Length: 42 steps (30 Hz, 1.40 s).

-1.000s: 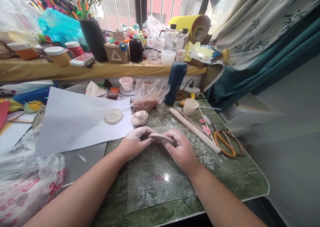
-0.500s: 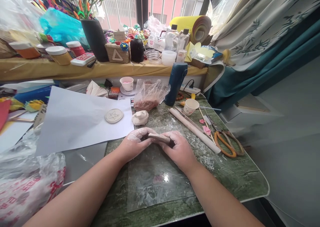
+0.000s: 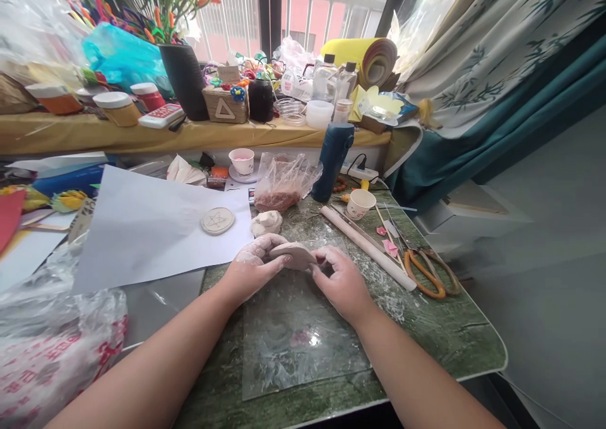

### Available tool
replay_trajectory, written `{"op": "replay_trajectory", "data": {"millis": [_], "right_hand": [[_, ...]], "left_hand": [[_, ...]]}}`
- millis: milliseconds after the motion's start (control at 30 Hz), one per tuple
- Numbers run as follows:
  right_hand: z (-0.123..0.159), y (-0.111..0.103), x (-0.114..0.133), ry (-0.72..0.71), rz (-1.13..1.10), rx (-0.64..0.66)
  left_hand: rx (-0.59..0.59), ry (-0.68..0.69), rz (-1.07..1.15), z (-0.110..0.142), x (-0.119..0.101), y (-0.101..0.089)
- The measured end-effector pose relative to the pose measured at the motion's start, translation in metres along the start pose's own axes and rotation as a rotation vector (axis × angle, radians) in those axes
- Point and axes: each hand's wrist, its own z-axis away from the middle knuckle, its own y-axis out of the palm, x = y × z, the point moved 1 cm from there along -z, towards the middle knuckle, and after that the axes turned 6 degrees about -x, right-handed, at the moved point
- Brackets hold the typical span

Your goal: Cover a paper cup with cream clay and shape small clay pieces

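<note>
Between my two hands I hold a flat, pale grey clay disc [image 3: 296, 255], tilted above a clear sheet [image 3: 303, 353] smeared with white residue. My left hand [image 3: 250, 268], dusted white, grips the disc's left edge with the thumb on its near face. At the right edge, my right hand [image 3: 341, 281] pinches the rim between thumb and fingers. Just beyond the left hand sits a lump of white clay [image 3: 266, 224]. A round clay disc with a star cut into it [image 3: 217, 221] lies on white paper [image 3: 146, 227].
Right of my hands lie a rolling pin [image 3: 369, 247] and orange-handled scissors [image 3: 428, 274]. Behind stand a paper cup [image 3: 360, 204], a dark blue bottle [image 3: 332, 162] and a bag of reddish clay [image 3: 279, 192]. A crumpled plastic bag [image 3: 61, 347] covers the left side.
The clay disc has been tipped, so more of its flat face shows now than its edge. Both hands remain on it, the right one's fingers slightly shifted.
</note>
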Motion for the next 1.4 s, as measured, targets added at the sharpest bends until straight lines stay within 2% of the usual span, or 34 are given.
{"op": "replay_trajectory", "data": {"millis": [133, 233, 367, 600, 700, 867, 1000, 1167, 1400], "right_hand": [[-0.0005, 0.0010, -0.0012, 0.059, -0.017, 0.060], [-0.0016, 0.0018, 0.0006, 0.038, 0.023, 0.078], [-0.0026, 0.0041, 0.0025, 0.097, 0.118, 0.127], [0.0002, 0.0023, 0.0020, 0.034, 0.060, 0.055], [-0.0004, 0.0036, 0.0002, 0.052, 0.055, 0.076], [-0.0013, 0.0047, 0.0017, 0.089, 0.101, 0.158], [-0.0007, 0.0030, 0.0030, 0.060, 0.062, 0.089], [-0.0011, 0.0048, 0.0021, 0.050, 0.090, 0.144], [-0.0003, 0.0064, 0.0004, 0.042, 0.102, 0.101]], "left_hand": [[0.011, -0.021, 0.014, -0.0011, 0.0036, 0.0010], [0.010, -0.027, 0.034, -0.0019, 0.0059, 0.0012], [-0.021, -0.041, -0.027, -0.0029, 0.0052, 0.0008], [-0.051, -0.084, 0.082, -0.0022, 0.0023, 0.0014], [-0.082, -0.080, 0.044, -0.0033, 0.0057, 0.0008], [-0.050, -0.072, 0.039, -0.0047, 0.0094, 0.0007], [-0.047, -0.060, 0.068, -0.0046, 0.0093, 0.0012], [-0.041, -0.088, 0.053, -0.0052, 0.0075, 0.0016], [-0.037, -0.110, 0.094, -0.0045, 0.0065, 0.0007]]}}
